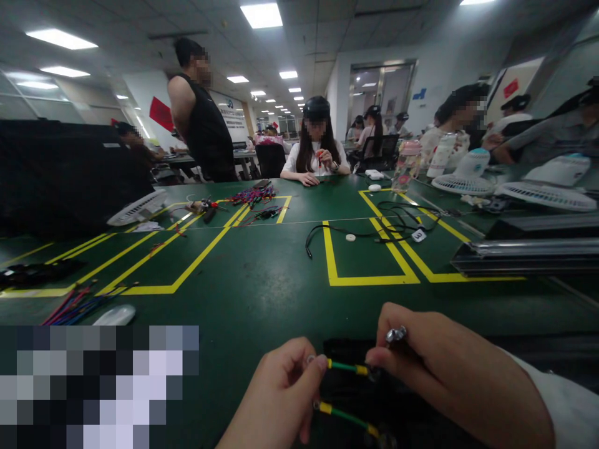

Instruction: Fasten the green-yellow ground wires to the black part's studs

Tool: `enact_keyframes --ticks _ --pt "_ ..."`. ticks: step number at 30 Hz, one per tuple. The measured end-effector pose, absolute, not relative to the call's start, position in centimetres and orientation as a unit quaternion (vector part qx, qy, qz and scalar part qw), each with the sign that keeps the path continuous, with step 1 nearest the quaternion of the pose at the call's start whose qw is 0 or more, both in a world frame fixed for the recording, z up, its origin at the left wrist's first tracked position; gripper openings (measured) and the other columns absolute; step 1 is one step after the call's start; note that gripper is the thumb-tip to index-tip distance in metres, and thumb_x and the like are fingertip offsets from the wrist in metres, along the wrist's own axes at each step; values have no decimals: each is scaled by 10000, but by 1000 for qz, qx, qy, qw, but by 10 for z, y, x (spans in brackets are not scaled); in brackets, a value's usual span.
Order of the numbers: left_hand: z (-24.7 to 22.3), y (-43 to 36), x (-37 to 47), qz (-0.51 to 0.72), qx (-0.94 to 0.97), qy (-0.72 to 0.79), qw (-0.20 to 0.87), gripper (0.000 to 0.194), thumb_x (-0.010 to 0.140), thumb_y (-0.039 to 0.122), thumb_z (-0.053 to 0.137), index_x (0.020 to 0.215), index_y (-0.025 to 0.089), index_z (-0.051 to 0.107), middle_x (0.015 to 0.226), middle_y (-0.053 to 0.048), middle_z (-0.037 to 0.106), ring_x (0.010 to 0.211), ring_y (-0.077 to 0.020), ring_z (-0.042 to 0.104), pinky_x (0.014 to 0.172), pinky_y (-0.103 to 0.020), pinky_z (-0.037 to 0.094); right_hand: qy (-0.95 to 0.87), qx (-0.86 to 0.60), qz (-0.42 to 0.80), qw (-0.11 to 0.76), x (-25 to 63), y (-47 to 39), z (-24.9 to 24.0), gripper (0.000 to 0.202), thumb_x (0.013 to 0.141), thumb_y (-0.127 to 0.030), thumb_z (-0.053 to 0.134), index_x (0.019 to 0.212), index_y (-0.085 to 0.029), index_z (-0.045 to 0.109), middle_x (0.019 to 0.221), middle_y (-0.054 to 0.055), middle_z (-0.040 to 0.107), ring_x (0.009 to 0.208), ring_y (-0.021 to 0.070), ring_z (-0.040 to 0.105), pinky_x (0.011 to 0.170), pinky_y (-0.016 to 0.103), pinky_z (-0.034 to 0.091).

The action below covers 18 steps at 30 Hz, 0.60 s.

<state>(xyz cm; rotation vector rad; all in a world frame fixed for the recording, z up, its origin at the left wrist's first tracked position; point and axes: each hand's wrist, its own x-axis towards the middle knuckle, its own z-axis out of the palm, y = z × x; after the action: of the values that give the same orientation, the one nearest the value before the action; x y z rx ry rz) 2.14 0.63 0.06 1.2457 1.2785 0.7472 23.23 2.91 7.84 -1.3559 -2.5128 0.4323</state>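
Green wire (346,366) with a yellow sleeve at each end spans, in the head view, the gap between the two sets of fingers. The left hand (281,386) has thumb and forefinger pinched together on its ring-shaped metal end. The right hand (435,368) has its fingers curled narrowly around a silvery metal piece (397,337), whose end juts out above the thumb. The wire's far end sits just under that thumb; whether the thumb touches it, I cannot tell.

As a judgement, the likeliest trouble is the small ring slipping out of the left fingers, since so little of it offers a hold. A sideways pull from them could also strain or twist the far end, and the metal piece might skid if it is pressed down at a slant. A second green wire (346,416) lies below the first, close beside the left fingers, and could snag on them.

Beneath both wires is a dark piece (341,388), reaching under the right hand. Bare tabletop (271,293) lies beyond the fingers.
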Motion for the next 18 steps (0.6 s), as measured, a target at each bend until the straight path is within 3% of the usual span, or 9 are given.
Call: enact_keyframes --ticks 18 --pt "1 6 21 313 537 547 561 308 899 378 483 646 206 447 455 107 469 295 -44 399 306 -135 228 -869 -471 125 84 225 23 81 136 884 -191 549 763 -237 506 615 -30 633 495 191 591 455 261 299"
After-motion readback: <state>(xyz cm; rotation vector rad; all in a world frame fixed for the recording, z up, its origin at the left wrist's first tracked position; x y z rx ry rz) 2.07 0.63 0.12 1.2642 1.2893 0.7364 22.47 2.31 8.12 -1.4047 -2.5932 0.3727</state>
